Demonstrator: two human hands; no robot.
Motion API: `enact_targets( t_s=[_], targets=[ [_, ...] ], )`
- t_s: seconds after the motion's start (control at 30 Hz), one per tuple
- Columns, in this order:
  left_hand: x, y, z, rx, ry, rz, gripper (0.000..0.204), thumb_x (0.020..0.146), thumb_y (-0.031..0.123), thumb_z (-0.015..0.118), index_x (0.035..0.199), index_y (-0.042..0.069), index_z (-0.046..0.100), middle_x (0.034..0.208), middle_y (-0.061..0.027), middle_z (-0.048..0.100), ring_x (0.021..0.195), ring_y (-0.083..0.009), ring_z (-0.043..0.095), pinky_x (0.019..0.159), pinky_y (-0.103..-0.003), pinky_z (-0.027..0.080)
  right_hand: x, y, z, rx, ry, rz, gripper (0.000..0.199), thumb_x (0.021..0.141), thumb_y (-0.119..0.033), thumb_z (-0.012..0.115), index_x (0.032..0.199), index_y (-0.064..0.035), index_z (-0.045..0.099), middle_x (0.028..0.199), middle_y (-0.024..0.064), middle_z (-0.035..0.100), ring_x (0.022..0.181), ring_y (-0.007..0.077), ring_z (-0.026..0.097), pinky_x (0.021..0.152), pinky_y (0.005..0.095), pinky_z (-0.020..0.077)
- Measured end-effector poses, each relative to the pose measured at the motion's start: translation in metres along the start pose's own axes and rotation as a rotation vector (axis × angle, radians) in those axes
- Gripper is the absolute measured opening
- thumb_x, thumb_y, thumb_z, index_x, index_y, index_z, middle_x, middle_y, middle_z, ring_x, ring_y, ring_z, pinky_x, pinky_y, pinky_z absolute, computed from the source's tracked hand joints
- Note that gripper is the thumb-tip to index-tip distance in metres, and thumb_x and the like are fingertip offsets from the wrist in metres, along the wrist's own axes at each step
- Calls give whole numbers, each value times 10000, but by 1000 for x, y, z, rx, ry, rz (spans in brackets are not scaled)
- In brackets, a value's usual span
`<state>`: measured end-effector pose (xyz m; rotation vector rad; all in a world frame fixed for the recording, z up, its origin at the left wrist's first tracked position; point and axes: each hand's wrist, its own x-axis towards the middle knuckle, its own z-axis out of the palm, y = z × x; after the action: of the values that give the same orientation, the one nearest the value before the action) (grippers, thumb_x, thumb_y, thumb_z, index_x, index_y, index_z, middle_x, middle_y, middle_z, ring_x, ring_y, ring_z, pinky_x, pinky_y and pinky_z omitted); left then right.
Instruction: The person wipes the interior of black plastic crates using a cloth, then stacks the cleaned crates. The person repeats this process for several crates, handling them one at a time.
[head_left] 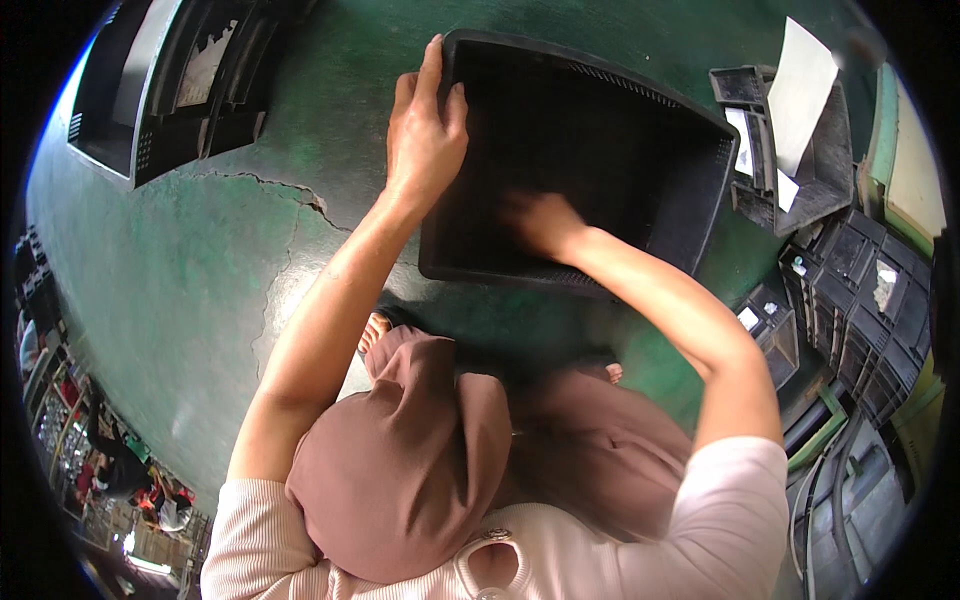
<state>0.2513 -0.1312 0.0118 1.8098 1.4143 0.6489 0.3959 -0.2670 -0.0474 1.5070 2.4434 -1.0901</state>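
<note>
A large black plastic crate point(690, 215) sits slightly askew on the green floor in front of me, its dark inside facing up. My left hand point(425, 145) grips the crate's left side near the far corner, with the thumb over the rim and the fingers along the outside. My right hand point(545, 225) reaches into the crate over its near side, low above or against the bottom. Motion smears its fingers, so I cannot make out whether they hold anything. The crate's interior is too dark to show any contents.
Black crates point(165, 110) stand at the far left by a crack point(265, 183) in the floor. On the right, a black bin point(825, 150) carries white sheets point(800, 95), beside stacked black crates point(865, 300). Cables point(840, 490) hang at the lower right.
</note>
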Motion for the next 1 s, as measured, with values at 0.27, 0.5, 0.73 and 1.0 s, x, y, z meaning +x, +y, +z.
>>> enact_targets(
  t_s=[0.27, 0.5, 0.73, 1.0],
  targets=[
    [4, -4, -1, 136, -2, 143, 550, 905, 177, 497, 1415, 164, 292, 1041, -169, 527, 937, -359, 576, 804, -425, 484, 29, 31, 20, -4, 434, -335, 243, 762, -130, 531, 993, -64, 569, 1141, 161, 540, 1104, 304, 514, 872, 411, 470],
    [3, 0, 0, 77, -22, 80, 515, 921, 197, 476, 1412, 152, 326, 1099, -190, 552, 1019, -356, 564, 899, -407, 444, -23, 108, -15, -339, 749, 309, 167, 795, -104, 506, 951, -73, 556, 1018, 158, 543, 958, 337, 533, 762, 428, 489],
    [6, -3, -1, 106, -3, 141, 522, 907, 199, 489, 1400, 140, 326, 1080, -190, 532, 952, -375, 562, 830, -427, 456, 71, 30, 1, -90, 594, 115, 298, 784, -90, 523, 1076, -33, 552, 1078, 175, 567, 1052, 357, 524, 898, 423, 426],
    [7, -1, -2, 110, -38, 101, 535, 913, 213, 470, 1412, 152, 286, 1094, -182, 508, 957, -370, 561, 814, -439, 468, 73, 38, -6, -146, 1099, 778, 351, 794, -62, 489, 1140, -44, 548, 1081, 208, 511, 1015, 399, 509, 854, 464, 435]
  ],
)
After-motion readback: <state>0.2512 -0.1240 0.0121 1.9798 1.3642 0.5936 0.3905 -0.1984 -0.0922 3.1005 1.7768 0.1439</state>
